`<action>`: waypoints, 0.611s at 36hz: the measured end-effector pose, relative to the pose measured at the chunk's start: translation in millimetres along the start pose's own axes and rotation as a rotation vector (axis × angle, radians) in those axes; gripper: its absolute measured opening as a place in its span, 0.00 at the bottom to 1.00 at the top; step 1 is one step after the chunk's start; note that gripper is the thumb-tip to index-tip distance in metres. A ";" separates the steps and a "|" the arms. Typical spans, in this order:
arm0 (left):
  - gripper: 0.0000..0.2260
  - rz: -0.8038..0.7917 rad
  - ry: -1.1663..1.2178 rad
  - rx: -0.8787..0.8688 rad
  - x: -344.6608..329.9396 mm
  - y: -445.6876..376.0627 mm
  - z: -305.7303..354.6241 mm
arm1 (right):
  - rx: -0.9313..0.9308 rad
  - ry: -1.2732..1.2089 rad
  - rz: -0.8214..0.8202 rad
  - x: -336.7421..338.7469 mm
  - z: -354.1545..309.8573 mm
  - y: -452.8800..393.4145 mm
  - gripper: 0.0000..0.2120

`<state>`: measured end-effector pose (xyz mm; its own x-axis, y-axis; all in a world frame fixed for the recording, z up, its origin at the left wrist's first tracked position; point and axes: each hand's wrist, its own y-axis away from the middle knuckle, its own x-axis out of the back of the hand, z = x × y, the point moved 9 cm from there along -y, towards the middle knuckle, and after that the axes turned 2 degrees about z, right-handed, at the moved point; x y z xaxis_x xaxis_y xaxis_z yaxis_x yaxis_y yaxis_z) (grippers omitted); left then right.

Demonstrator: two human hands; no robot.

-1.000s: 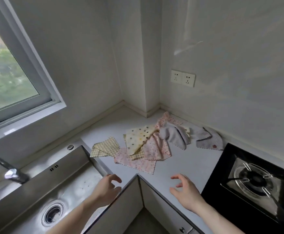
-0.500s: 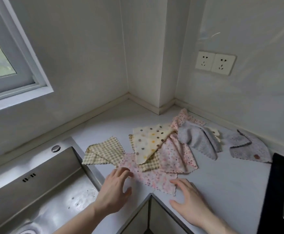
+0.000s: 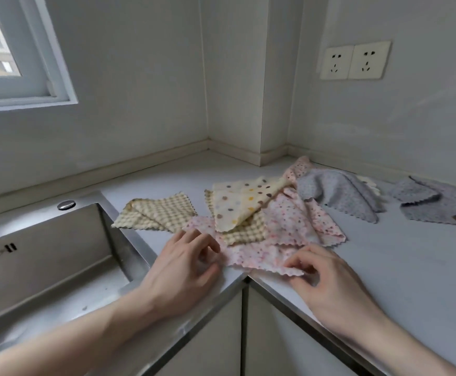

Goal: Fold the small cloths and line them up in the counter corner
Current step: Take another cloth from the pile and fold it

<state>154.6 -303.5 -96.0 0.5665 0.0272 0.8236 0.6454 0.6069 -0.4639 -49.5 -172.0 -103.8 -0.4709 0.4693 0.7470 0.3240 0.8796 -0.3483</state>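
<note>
At the near edge of the pale grey counter, I see both hands pinching one pink floral cloth — my left hand on its left corner, my right hand on its near corner. Checked yellow, spotted cream and grey cloths lie unfolded behind it, overlapping.

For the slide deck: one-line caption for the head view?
Both hands pinch the nearest pink floral cloth at the counter edge.
</note>
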 end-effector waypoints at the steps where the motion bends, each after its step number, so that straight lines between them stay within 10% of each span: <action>1: 0.06 0.008 0.000 0.000 -0.1 0.3 -0.1 | 0.006 -0.030 0.013 2.2 -2.2 1.5 0.09; 22: 0.21 0.158 0.029 0.092 90.9 17.1 94.9 | -0.025 -0.147 0.428 155.1 -133.7 -2.5 0.05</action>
<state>168.5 -215.3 1.9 0.6723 0.1056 0.7327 0.4984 0.6673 -0.5535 -13.6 -111.9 88.7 -0.4013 0.7981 0.4494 0.5341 0.6025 -0.5930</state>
